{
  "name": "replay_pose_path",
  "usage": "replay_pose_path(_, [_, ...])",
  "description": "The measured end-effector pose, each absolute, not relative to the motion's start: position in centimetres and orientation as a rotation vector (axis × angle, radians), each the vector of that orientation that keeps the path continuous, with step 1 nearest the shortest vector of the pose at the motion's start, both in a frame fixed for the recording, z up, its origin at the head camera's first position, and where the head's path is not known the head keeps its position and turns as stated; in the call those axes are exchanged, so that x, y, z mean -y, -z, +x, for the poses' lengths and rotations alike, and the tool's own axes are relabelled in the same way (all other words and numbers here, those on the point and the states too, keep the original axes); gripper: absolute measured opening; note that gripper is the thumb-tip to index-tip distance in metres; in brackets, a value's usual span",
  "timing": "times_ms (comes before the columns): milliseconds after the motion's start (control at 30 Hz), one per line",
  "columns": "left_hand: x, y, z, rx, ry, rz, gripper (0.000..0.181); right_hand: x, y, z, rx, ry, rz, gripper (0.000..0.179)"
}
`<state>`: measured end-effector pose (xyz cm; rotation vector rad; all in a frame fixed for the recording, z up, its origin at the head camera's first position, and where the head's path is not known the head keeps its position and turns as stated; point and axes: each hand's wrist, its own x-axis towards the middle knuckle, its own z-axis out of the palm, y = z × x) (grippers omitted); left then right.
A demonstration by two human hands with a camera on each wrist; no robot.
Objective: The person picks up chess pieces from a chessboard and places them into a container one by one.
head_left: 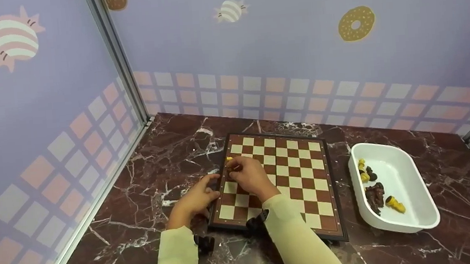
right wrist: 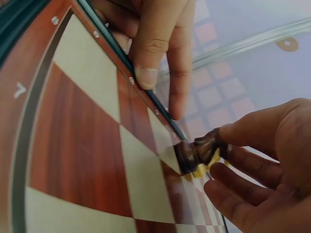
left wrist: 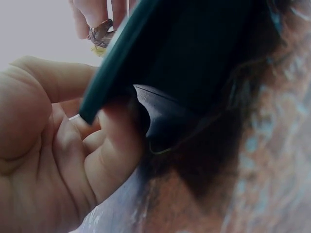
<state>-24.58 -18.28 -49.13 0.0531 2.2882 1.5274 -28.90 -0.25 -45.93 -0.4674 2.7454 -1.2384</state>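
Note:
A brown-and-cream chessboard [head_left: 295,181] with a dark rim lies on the marble table. My left hand [head_left: 193,199] grips its left edge, thumb at the rim and fingers curled underneath in the left wrist view. Over the board's left side, my right hand [head_left: 252,177] pinches a dark brown chess knight [right wrist: 208,144] between thumb and fingers. The knight's base is at the board surface; whether it touches is hard to tell. Just behind it stands a yellow chess piece [head_left: 229,159], mostly hidden by the right hand.
Right of the board is a white tray [head_left: 423,201] holding several yellow chess pieces [head_left: 396,204] and dark brown chess pieces [head_left: 375,195]. Patterned walls [head_left: 252,34] enclose the table at the back and left. Dark wrist cameras [head_left: 205,243] sit on both sleeves.

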Motion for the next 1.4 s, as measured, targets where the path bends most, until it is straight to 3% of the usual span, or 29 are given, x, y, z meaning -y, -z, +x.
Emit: replay_pose_path(1400, [18.0,49.1,-24.7,-2.273,-1.541,0.019,0.052,-2.0,44.4,-27.9,-2.794,1.338,-0.538,0.013])
